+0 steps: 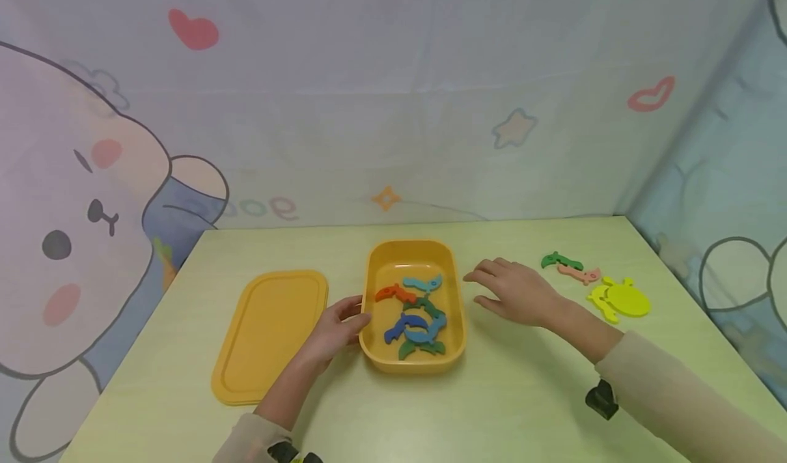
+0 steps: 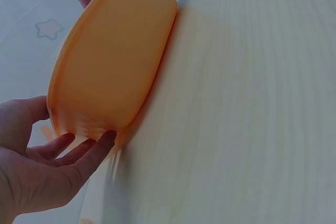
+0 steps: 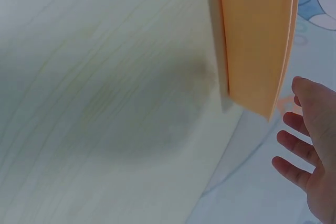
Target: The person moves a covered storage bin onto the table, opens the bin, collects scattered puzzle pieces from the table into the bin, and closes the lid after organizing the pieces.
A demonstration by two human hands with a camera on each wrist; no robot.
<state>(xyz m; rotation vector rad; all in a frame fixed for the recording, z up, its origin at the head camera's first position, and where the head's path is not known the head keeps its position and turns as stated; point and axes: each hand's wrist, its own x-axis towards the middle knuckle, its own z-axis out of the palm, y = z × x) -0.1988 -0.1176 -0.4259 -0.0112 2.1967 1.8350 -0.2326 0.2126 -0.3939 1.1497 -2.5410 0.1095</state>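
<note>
A yellow-orange plastic box (image 1: 413, 366) stands on the table, holding several small flat animal-shaped pieces, among them an orange one (image 1: 396, 292), a light blue one (image 1: 423, 283) and a dark blue one (image 1: 398, 328). My left hand (image 1: 335, 332) grips the box's left side; in the left wrist view the thumb is at the rim and the fingertips press the outer wall. To the right of the box, my right hand (image 1: 519, 292) hovers with nothing in it. Its fingers are spread and apart from the box wall in the right wrist view.
A matching yellow lid (image 1: 270, 337) lies left of the box. At the right are a green piece (image 1: 562, 261), a pink piece (image 1: 579, 273), a yellow curved piece (image 1: 604, 304) and a round yellow piece (image 1: 628, 300). A printed cloth (image 1: 344, 128) hangs behind the table.
</note>
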